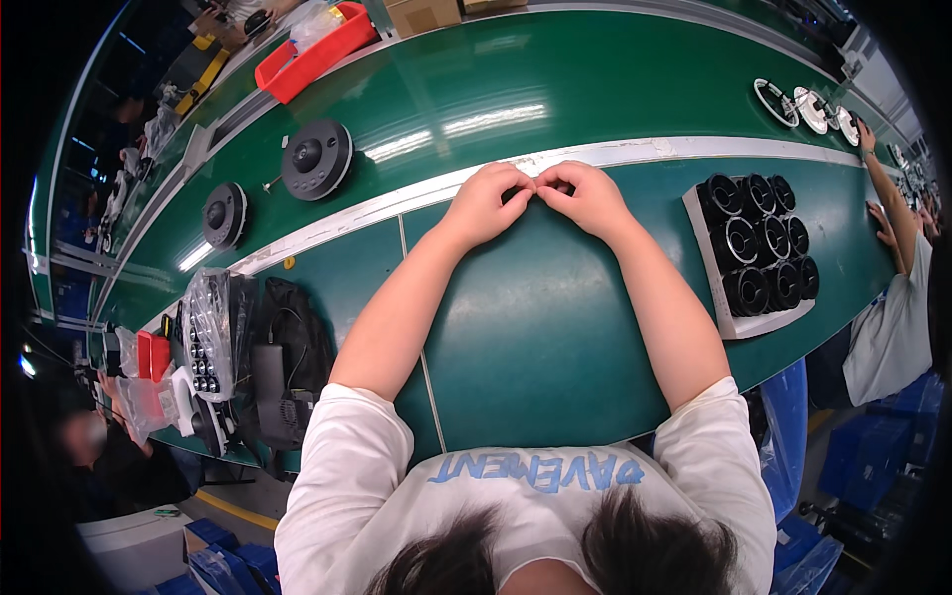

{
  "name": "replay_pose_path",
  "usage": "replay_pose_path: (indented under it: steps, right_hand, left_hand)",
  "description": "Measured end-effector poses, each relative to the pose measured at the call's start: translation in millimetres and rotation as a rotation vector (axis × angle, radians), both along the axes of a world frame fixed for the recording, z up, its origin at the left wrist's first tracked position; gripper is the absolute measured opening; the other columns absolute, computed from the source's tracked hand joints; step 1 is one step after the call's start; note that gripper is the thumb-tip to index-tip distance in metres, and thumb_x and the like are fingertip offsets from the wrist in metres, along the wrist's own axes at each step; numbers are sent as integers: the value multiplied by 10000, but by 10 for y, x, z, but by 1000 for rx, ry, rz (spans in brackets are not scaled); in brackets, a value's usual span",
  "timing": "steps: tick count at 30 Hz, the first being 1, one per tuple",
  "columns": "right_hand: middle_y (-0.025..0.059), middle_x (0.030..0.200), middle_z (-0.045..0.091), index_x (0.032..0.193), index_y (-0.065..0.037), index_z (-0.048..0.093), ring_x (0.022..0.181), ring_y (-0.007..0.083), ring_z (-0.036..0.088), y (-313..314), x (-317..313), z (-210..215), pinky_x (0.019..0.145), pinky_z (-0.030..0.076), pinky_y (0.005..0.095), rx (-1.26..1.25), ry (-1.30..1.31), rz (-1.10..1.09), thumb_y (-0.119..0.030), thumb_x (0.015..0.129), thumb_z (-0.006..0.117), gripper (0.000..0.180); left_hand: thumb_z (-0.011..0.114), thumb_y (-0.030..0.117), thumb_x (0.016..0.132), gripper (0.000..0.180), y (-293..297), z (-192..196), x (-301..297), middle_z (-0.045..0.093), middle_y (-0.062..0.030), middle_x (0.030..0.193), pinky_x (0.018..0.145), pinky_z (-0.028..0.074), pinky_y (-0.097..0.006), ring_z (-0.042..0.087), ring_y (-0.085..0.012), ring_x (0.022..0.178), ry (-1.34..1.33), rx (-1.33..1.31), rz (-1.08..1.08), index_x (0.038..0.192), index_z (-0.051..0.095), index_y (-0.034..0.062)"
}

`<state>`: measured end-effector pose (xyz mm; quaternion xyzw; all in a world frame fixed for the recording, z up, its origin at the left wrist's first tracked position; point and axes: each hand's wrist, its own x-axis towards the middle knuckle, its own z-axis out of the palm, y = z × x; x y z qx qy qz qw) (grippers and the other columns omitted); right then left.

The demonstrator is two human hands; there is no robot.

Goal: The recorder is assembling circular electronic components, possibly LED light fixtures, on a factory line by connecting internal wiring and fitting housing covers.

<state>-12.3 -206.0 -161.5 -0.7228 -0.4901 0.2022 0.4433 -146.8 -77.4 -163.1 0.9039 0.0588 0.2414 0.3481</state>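
Note:
My left hand [484,206] and my right hand [589,202] meet at the pale metal rail [654,149] along the far side of the green table [535,347]. Both are closed, thumbs and forefingers pinched, with the fingertips touching or nearly so. Whatever sits between them, if anything, is too small to make out. To the right of my right forearm stands a white tray [706,238] with several black round cup-like parts [739,241] in rows. Beyond the rail on the left lies a dark grey disc-shaped device [317,160] with a raised centre.
A second grey disc [225,215] lies farther left. Nearer on the left are a black bag [293,347] and plastic-wrapped parts [210,332]. White ring-shaped parts [811,109] stand at the far right, by a co-worker's hand [866,139]. A red bin [315,55] sits at the back.

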Motion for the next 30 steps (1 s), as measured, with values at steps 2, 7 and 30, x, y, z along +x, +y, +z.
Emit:
replay_pose_path:
  steps: [2, 7, 30]
  right_hand:
    - [25, 835, 641, 875, -97, 668, 725, 134, 596, 1, 22, -17, 678, 475, 259, 1, 19, 3, -199, 755, 633, 161]
    - [23, 816, 641, 864, -95, 668, 723, 131, 596, 2, 23, -33, 678, 476, 258, 12, 23, 5, -194, 751, 626, 157]
    - [33, 827, 627, 851, -115, 684, 745, 170, 588, -9, 2, -5, 666, 467, 283, 21, -114, 32, -233, 753, 638, 160]
  left_hand:
    - [618, 110, 743, 97, -8, 9, 4, 607, -78, 822, 748, 453, -346, 556, -249, 834, 12, -5, -16, 820, 610, 53]
    - [637, 106, 719, 111, 6, -8, 14, 609, -75, 810, 746, 453, -345, 556, -246, 838, 9, 2, -20, 815, 611, 56]
    - [655, 90, 693, 95, 22, 14, 5, 574, -62, 850, 785, 441, -334, 537, -244, 880, 16, -87, -38, 761, 597, 57]
